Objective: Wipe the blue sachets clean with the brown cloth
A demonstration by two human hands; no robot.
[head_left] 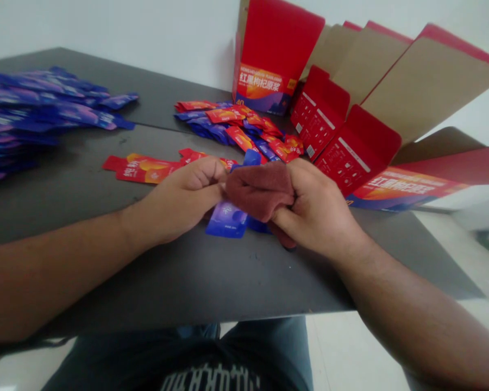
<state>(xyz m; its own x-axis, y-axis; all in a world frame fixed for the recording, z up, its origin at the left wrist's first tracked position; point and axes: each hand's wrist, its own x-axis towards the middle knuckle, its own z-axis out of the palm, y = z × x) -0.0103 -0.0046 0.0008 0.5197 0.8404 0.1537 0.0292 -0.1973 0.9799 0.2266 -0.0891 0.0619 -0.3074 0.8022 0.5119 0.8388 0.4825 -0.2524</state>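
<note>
My right hand (313,203) is closed round a folded brown cloth (258,190) above the middle of the table. The fingers of my left hand (187,195) are pinched together at the cloth's left edge; what they grip is hidden. Just below the cloth, a blue-purple sachet (227,220) shows, and part of another blue one sticks out to its right. Red-orange sachets (146,169) lie flat behind my left hand. Farther back is a mixed pile of red and blue sachets (228,115).
A large heap of blue sachets (44,108) covers the left of the dark table (187,288). Red open-flapped boxes stand at the back right, one upright box (269,70) and others (350,149) beside it. The table's front edge runs above my lap.
</note>
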